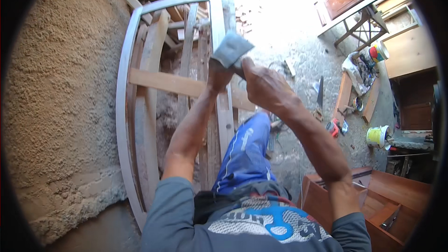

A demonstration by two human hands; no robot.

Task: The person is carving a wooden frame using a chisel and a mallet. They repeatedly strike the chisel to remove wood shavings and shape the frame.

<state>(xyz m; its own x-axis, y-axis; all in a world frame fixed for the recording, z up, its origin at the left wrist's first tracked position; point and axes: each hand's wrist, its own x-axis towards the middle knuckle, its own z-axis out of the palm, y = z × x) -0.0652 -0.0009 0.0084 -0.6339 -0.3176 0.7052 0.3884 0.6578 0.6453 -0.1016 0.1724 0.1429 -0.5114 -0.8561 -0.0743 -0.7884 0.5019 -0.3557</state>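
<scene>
Fingers [249,67] of the right hand [263,86] clamp on a grey folded sheet of sandpaper [232,49], held out at arm's length over the pale wooden frame [125,88] leaning on the rough wall [60,88]. Beside it, the left hand [218,75] pinches the sheet's lower edge, forearm stretched forward. Below, a blue-trousered knee [245,151] rises.

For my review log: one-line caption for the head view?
Both hands, left hand and right hand, grip a grey sheet above a wooden frame leaning against a rough wall.
</scene>
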